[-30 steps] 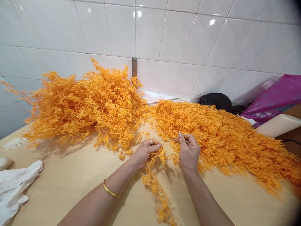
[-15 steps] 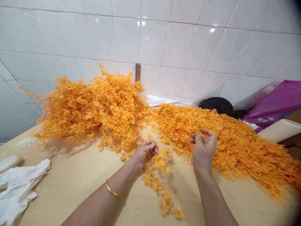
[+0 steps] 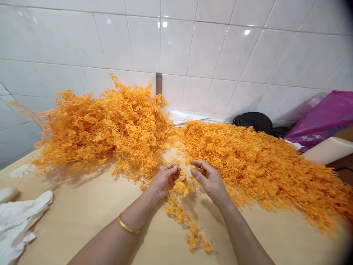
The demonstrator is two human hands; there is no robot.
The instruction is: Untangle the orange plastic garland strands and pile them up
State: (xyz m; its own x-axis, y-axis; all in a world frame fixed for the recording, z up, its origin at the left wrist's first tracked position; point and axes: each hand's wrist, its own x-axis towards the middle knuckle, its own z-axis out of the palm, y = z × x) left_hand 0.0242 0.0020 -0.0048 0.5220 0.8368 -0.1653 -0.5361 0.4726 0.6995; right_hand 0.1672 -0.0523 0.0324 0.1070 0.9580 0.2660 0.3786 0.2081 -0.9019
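Observation:
My left hand (image 3: pixel 164 179) is closed on an orange plastic flower sprig (image 3: pixel 185 217) that trails down over the tan table (image 3: pixel 82 217) toward me. My right hand (image 3: pixel 208 180) is close beside it, fingers pinched on a small orange piece at the sprig's top. A gold bangle (image 3: pixel 127 228) sits on my left wrist. A tall heap of orange sprigs (image 3: pixel 104 129) lies to the left behind my hands. A flatter spread of orange sprigs (image 3: pixel 261 165) covers the table to the right.
White cloth gloves (image 3: pixel 19 221) lie at the table's left edge, with a white flower piece (image 3: pixel 22 170) behind them. A black bag (image 3: pixel 252 121), a magenta plastic bag (image 3: pixel 322 121) and a white object (image 3: pixel 328 150) stand at the back right against the white tiled wall.
My right hand had swung out to the right pile and has come back next to my left hand, pinching a small piece. The left hand kept hold of the hanging sprig.

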